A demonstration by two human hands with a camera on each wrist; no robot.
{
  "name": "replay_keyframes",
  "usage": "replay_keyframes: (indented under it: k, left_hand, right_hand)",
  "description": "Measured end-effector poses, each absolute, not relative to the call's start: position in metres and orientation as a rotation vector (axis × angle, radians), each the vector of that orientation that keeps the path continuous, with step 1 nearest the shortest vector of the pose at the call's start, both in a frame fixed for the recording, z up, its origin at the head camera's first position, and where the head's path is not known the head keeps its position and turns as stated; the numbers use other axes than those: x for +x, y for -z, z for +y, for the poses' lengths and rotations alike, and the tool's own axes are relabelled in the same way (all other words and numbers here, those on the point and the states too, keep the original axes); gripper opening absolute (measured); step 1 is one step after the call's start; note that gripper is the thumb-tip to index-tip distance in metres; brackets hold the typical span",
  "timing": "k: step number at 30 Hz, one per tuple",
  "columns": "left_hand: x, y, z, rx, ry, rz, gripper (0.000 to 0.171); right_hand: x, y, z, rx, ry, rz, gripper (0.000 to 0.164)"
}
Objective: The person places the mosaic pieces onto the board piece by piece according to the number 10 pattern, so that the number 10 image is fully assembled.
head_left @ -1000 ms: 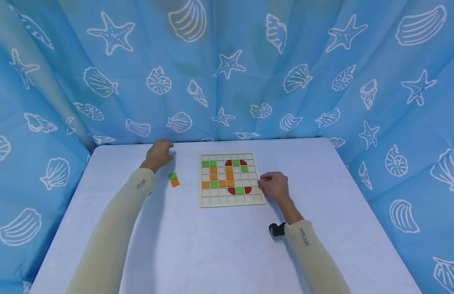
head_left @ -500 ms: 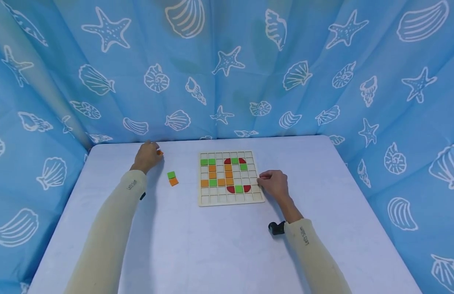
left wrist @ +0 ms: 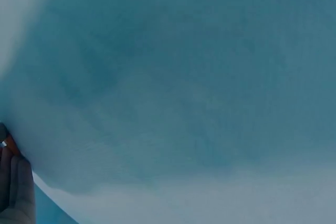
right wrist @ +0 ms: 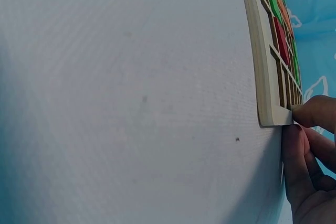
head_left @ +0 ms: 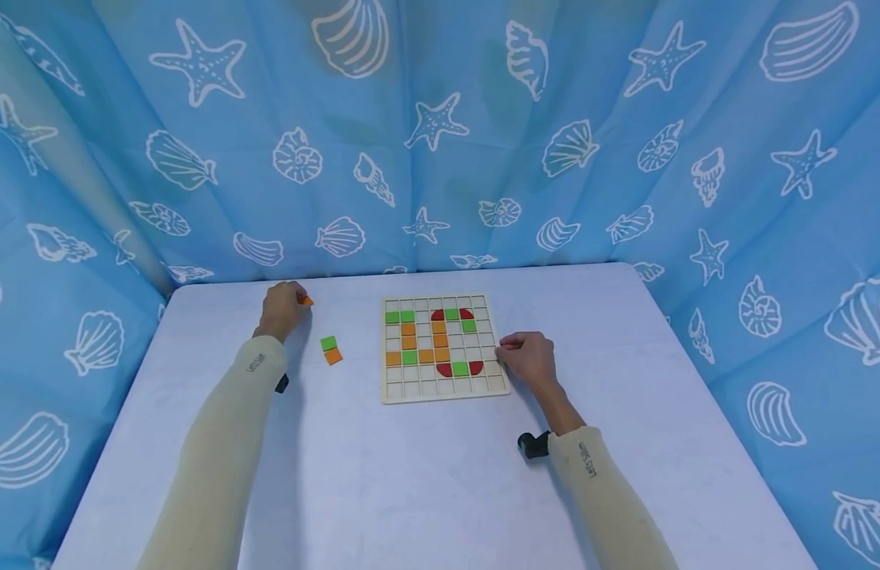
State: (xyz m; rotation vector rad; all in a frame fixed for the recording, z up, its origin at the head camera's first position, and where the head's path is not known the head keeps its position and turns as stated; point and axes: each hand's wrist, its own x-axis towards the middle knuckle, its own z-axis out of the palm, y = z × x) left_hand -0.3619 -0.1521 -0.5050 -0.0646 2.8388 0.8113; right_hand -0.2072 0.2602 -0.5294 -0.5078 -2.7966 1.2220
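Near the back left of the table, my left hand (head_left: pixel 280 307) pinches an orange tile (head_left: pixel 307 301) at its fingertips. The left wrist view catches only part of that left hand (left wrist: pixel 18 187) and a bit of the orange tile (left wrist: pixel 10 144). My right hand (head_left: pixel 531 358) grips the right edge of a wooden grid board (head_left: pixel 447 388). In the right wrist view, fingers of the right hand (right wrist: pixel 310 156) lie on and beside the rim of the board (right wrist: pixel 257 61). Green, orange and red pieces sit in several of its cells.
Between the left hand and the board, a loose green tile (head_left: pixel 329 343) and a loose orange tile (head_left: pixel 333 356) lie touching on the white table (head_left: pixel 411 475). A blue curtain (head_left: pixel 382 142) with shell prints hangs behind the table and along its sides.
My left hand has moved left, away from the loose tiles, and an orange tile now shows at its fingertips. My right hand stays at the board's edge.
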Motion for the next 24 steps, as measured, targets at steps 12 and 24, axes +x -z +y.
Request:
replay_keyframes:
  k: [12, 24]
  left_hand:
    - [-0.359, 0.503, -0.148, -0.082, -0.819, 2.763, 0.038]
    - [-0.351, 0.496, -0.088, 0.261, -0.935, 2.813, 0.040]
  right_hand:
    - [-0.208, 0.527, 0.256, -0.510, -1.178, -2.819, 0.016]
    - [-0.207, 0.525, 0.259, -0.520, -1.190, -2.831, 0.019]
